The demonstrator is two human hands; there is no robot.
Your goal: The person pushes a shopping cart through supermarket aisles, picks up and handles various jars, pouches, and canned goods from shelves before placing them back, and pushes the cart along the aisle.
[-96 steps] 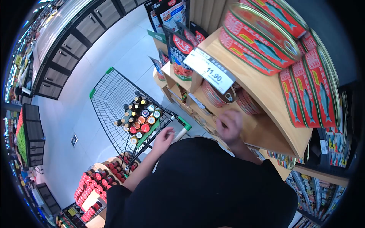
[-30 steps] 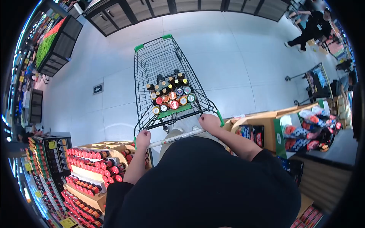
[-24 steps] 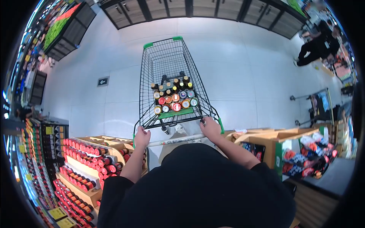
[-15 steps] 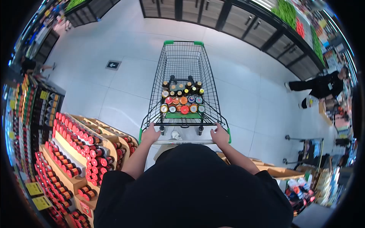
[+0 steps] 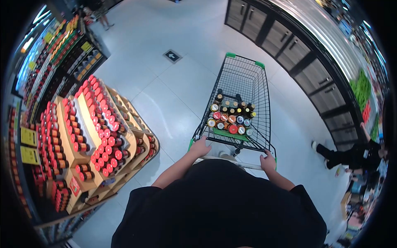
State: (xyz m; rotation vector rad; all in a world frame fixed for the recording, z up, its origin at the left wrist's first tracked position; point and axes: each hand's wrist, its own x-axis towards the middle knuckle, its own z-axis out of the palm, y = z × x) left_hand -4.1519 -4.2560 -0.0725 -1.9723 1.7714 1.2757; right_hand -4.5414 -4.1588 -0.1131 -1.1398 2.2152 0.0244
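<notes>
A black wire shopping cart (image 5: 268,95) with green corner caps stands in front of me, angled to the right. My left hand (image 5: 200,148) is closed around the left end of its pale push handle (image 5: 249,166). At the right end, my right hand (image 5: 268,160) grips the same handle. The near part of the basket carries rows of jars (image 5: 231,118) with red, white and orange lids, and dark bottles (image 5: 233,110) behind them. A green flap (image 5: 228,132) lies between these goods and the handle.
On the left a stepped wooden display (image 5: 130,144) holds many red-lidded jars (image 5: 109,149). Black-framed cabinets (image 5: 285,39) curve along the right. A person in black (image 5: 351,155) stands at the right, one arm towards the greens (image 5: 361,91). An arrow sign (image 5: 172,56) marks the floor.
The view has swung left, so the cart now sits further right and tilted. The jar display looks closer, and the person in black appears lower in view. Both hands stay on the handle.
</notes>
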